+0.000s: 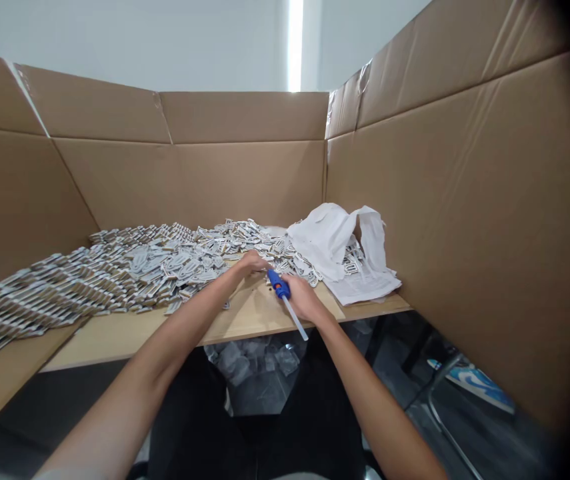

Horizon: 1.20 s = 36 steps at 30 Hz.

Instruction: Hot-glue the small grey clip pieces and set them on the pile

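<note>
Blue glue gun held in the right hand above the wooden surface, pale glue stick jutting from its rear, left hand near its front end, hold there impossible to tell, heaped grey pieces beyond, white sheeting at right.

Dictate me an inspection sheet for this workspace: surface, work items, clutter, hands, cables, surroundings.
Surface: wooden table, largely covered toward the back and left.
Job's things: blue glue gun, translucent stick protruding from its rear; loose pieces heaped behind; stacked pieces in rows at left.
Clutter: crumpled white wrapping at right; clear plastic below the table.
Hands: right hand grips the gun; left hand near its nozzle, contents unclear.
Cables: nothing seen.
Surroundings: cardboard walls; blue-and-white shoe at lower right.
</note>
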Tool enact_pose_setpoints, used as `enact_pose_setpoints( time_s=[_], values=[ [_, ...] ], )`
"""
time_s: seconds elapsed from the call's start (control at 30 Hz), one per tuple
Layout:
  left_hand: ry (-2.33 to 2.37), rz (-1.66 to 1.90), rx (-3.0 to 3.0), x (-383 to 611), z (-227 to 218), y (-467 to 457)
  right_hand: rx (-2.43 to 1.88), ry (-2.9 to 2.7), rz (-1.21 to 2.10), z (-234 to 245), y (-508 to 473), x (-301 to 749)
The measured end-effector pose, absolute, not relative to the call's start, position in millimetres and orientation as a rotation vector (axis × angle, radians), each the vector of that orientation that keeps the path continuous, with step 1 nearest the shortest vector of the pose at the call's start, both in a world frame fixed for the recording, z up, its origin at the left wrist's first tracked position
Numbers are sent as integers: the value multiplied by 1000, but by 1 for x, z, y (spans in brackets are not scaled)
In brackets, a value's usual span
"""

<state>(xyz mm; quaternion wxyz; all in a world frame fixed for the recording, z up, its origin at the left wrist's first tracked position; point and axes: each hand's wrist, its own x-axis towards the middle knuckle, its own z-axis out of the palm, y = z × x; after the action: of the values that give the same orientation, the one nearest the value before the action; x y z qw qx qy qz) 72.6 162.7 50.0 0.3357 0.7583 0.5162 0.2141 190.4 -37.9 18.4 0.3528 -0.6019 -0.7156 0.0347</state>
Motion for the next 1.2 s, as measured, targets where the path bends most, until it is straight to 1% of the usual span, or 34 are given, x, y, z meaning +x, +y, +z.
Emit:
enact_pose_setpoints(
  time_s=[0.13, 0.27, 0.4, 0.53, 0.7, 0.87, 1.1, 1.2],
  values=[
    [1357, 540, 1948, 56, 49, 160, -1678, -1877, 103, 13, -36, 189],
    [1330, 664, 1891, 41, 49, 150, -1736, -1817, 139, 13, -36, 195],
    [1292, 808, 1834, 36, 53, 134, -1649, -1797, 191, 16, -37, 206],
    [1248, 978, 1747, 32, 56, 116, -1604, -1709, 173, 20, -35, 217],
    [1085, 1170, 1557, 21, 47, 77, -1436, -1527, 232, 22, -31, 224],
    [667, 1078, 1254, 15, 23, 32, -1281, -1453, 445, 22, -32, 213],
    [520, 991, 1140, 21, 8, 18, -1413, -1563, 267, 19, -31, 193],
    [499, 1019, 1149, 23, 6, 17, -1415, -1580, 278, 16, -28, 189]
  ],
)
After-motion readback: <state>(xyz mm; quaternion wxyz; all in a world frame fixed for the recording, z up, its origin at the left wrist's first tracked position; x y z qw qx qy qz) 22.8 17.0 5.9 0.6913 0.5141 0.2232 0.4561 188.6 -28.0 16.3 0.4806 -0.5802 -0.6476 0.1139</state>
